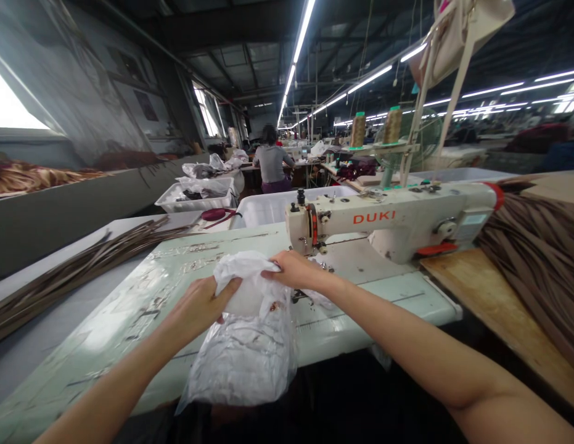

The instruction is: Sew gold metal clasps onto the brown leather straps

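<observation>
A crumpled white plastic bag (245,354) lies over the front edge of the pale green sewing table (176,277), its upper end bunched and partly opened. My left hand (206,302) grips the left side of the bag's mouth, thumb on top. On the other side, my right hand (289,269) pinches the rim between thumb and fingers. What the bag contains is mostly hidden by the cloudy plastic. Just behind my right hand stands the white sewing machine (379,216), marked DUKI in orange.
Brown strips (97,265) lie along the left, and more strips (536,246) hang over a wooden board (499,308) at right. Behind the table are a white bin (263,203) and a bin of bagged goods (198,196). A person (274,163) sits farther back. Thread cones (358,131) stand above the machine.
</observation>
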Tool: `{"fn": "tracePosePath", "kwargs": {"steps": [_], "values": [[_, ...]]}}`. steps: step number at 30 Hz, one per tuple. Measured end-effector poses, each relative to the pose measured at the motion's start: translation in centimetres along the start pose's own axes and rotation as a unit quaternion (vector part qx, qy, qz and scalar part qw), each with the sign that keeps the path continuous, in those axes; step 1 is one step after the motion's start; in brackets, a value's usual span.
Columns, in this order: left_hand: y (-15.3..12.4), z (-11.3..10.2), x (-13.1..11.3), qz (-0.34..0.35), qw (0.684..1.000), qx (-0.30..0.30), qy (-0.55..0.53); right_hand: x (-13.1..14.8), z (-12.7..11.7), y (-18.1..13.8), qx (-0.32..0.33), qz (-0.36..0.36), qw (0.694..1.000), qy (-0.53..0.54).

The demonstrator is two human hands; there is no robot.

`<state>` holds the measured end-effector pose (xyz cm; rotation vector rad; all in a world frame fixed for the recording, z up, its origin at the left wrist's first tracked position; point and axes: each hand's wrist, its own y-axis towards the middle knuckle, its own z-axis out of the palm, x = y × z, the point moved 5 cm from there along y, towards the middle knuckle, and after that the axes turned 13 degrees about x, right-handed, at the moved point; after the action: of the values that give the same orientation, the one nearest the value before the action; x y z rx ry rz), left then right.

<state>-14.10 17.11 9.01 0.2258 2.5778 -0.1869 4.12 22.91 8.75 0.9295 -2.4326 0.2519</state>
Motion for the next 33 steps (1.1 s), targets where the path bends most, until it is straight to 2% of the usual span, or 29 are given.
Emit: {"fn": "tracePosePath", "kwargs": {"steps": [2, 3, 6, 8, 10, 15, 17, 20, 23, 25, 29, 31, 33], "values": [[-0.2, -0.2, 0.0, -0.008, 1.0, 0.008, -0.004, 0.1, 0.0, 0.2, -0.016, -0.004, 1.0, -0.01], [-0.2, -0.1, 0.0, -0.009, 0.999, 0.032, -0.019, 0.1, 0.1, 0.3, -0.02, 0.0, 1.0, -0.016], [-0.1, 1.0, 0.4, 0.019, 0.981, 0.162, -0.103, -0.3, 0.7, 0.7, 0.007, 0.028, 0.999, -0.029], [0.0, 1.5, 0.7, 0.047, 0.969, 0.204, -0.13, -0.7, 0.9, 0.8, 0.021, 0.033, 0.999, -0.016], [0.2, 1.7, 1.0, 0.065, 0.973, 0.191, -0.112, -0.9, 0.8, 0.6, 0.028, 0.018, 0.999, 0.01], [0.0, 1.2, 0.1, 0.057, 0.993, 0.095, -0.035, -1.5, 1.3, 0.2, 0.122, -0.014, 0.992, 0.011], [-0.1, 0.8, -0.6, 0.037, 0.998, 0.052, 0.007, -1.7, 1.4, 0.2, 0.119, -0.008, 0.993, 0.007], [0.0, 0.2, -0.8, -0.029, 0.999, 0.006, 0.043, -1.9, 1.6, 0.1, 0.097, 0.028, 0.995, -0.008], [0.3, 0.3, -0.2, -0.086, 0.995, 0.006, 0.048, -1.9, 1.4, -0.1, 0.057, 0.064, 0.995, -0.047], [0.6, 0.6, 0.3, -0.097, 0.994, 0.019, 0.04, -2.0, 1.2, -0.1, 0.044, 0.054, 0.997, -0.019], [1.2, 1.0, 1.6, -0.078, 0.997, 0.022, 0.013, -2.6, 1.2, 0.0, 0.09, 0.045, 0.994, 0.045], [1.4, 1.3, 2.1, -0.062, 0.998, 0.025, 0.006, -2.8, 1.0, 0.0, 0.073, 0.068, 0.995, 0.018], [1.4, 1.3, 1.9, -0.021, 1.0, 0.001, -0.009, -2.5, 0.7, -0.1, 0.046, 0.068, 0.997, -0.012]]}}
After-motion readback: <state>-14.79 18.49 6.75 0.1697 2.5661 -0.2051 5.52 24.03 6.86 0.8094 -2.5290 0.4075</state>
